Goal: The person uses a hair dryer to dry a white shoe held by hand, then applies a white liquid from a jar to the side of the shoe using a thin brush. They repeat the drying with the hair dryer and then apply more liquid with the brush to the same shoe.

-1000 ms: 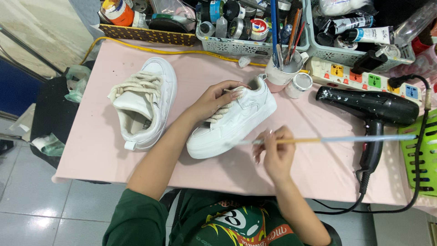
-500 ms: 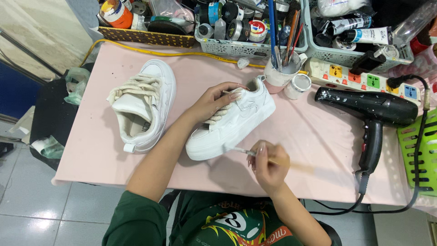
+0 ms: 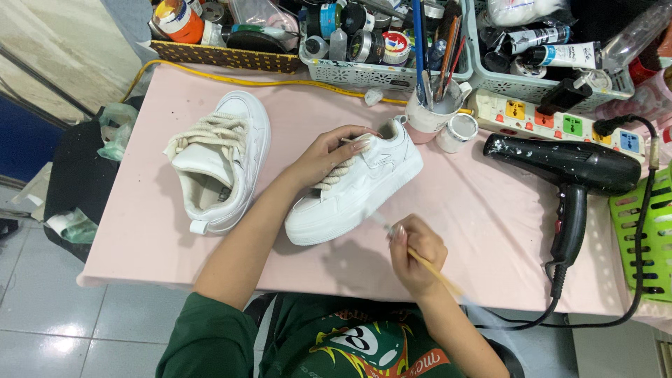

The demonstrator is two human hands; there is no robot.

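A white sneaker [image 3: 371,183] lies tilted on the pink table [image 3: 490,210]. My left hand [image 3: 329,155] grips its laced top and holds it steady. Just below the shoe, my right hand [image 3: 414,252] holds a thin wooden-handled paintbrush [image 3: 434,269], its tip pointing at the side of the sole. A second white sneaker [image 3: 220,162] with cream laces rests to the left, opening facing up.
A black hair dryer [image 3: 570,175] lies at the right, its cord trailing off the front edge. A cup of brushes [image 3: 435,105], a small open jar [image 3: 458,131] and a power strip [image 3: 560,119] stand behind. Baskets of paints [image 3: 364,42] line the back; a green basket [image 3: 647,231] is at far right.
My right hand has turned the brush from lying level across the table to pointing its tip at the shoe's sole, and has moved closer to the shoe. The left hand stays on the sneaker.
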